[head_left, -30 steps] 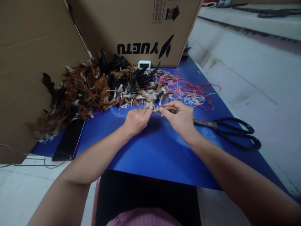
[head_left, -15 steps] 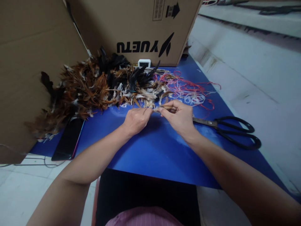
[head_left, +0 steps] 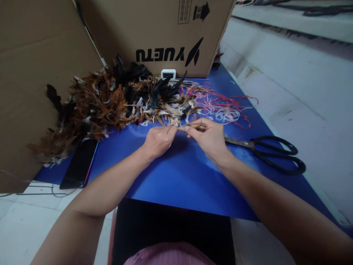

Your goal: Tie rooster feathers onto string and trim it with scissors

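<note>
My left hand (head_left: 160, 140) is closed, its thumb and fingers pressed together on the left end of a thin light-brown piece. From the other side my right hand (head_left: 210, 138) pinches brown feathers (head_left: 199, 126), which stick out between its thumb and fingers. The two hands are close together above the blue table (head_left: 176, 176), and the fingers partly hide what lies between them. Just beyond them spreads a large heap of brown, black and white feathers (head_left: 102, 103). Black-handled scissors (head_left: 271, 151) lie right of my right hand, their blades partly hidden behind it.
Red and white plastic strings (head_left: 223, 106) lie tangled at the back right. A small white digital display (head_left: 168, 74) stands against a cardboard box (head_left: 162, 29). Thin sticks (head_left: 187, 83) lie before it. A dark phone (head_left: 79, 163) rests at the table's left edge.
Almost nothing differs. The whole view has shifted very slightly, and both hands keep their hold in the same place.
</note>
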`<state>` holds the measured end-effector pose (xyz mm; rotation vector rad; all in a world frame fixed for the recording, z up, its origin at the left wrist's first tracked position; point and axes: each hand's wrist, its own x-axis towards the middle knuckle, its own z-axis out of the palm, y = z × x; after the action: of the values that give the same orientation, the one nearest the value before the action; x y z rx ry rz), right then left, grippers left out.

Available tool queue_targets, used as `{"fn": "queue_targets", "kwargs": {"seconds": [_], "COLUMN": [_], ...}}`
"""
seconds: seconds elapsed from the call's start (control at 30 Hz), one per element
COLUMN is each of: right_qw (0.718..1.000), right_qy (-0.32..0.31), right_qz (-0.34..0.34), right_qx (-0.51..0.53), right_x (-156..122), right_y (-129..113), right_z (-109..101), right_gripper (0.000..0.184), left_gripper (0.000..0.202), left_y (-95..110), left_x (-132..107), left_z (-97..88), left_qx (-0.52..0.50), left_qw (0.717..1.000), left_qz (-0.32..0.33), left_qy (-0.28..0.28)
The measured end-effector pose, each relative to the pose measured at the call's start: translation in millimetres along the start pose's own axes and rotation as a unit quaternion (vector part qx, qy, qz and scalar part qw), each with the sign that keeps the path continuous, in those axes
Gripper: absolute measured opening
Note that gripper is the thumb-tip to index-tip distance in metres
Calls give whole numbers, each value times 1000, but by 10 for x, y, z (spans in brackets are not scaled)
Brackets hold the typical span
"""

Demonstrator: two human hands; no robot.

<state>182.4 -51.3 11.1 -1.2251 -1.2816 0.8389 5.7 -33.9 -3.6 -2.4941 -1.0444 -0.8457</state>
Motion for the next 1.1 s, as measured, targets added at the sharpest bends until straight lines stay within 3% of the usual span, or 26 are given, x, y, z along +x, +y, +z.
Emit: {"fn": "queue_targets", "kwargs": {"seconds": [0.1, 0.4, 0.5, 0.6, 0.7, 0.83, 0.93, 1.1], "right_qw": [1000, 1000, 1000, 1000, 999, 997, 996, 995], "right_qy": [-1, -8, -11, -3, 29, 74, 80, 59], "right_qz": [8, 15, 12, 14, 13, 1, 12, 37], "right_qx": [18, 23, 22, 18, 17, 35, 49, 68], "right_x": [-8, 0, 0, 12, 63, 160, 192, 158], "right_y": [-13, 5, -4, -58, -115, -121, -103, -76], "right_z": [9, 26, 22, -15, -84, -171, -186, -132], "right_gripper": [27, 30, 29, 22, 20, 25, 23, 11], "left_gripper": [27, 27, 27, 22, 17, 23, 35, 41], "left_y": [0, -2, 0, -11, -43, -90, -101, -75], "left_x": [7, 6, 1, 5, 32, 78, 96, 104], "left_z": [-6, -9, 1, 17, 35, 65, 75, 37], "left_qx": [-31, 13, -18, -112, -289, -504, -593, -660], "left_qw": [999, 1000, 1000, 990, 940, 814, 740, 680], "left_qz": [-13, 20, -10, -84, -183, -288, -318, -320], "left_qy": [-3, 13, 4, 10, 5, -6, -2, -19]}}
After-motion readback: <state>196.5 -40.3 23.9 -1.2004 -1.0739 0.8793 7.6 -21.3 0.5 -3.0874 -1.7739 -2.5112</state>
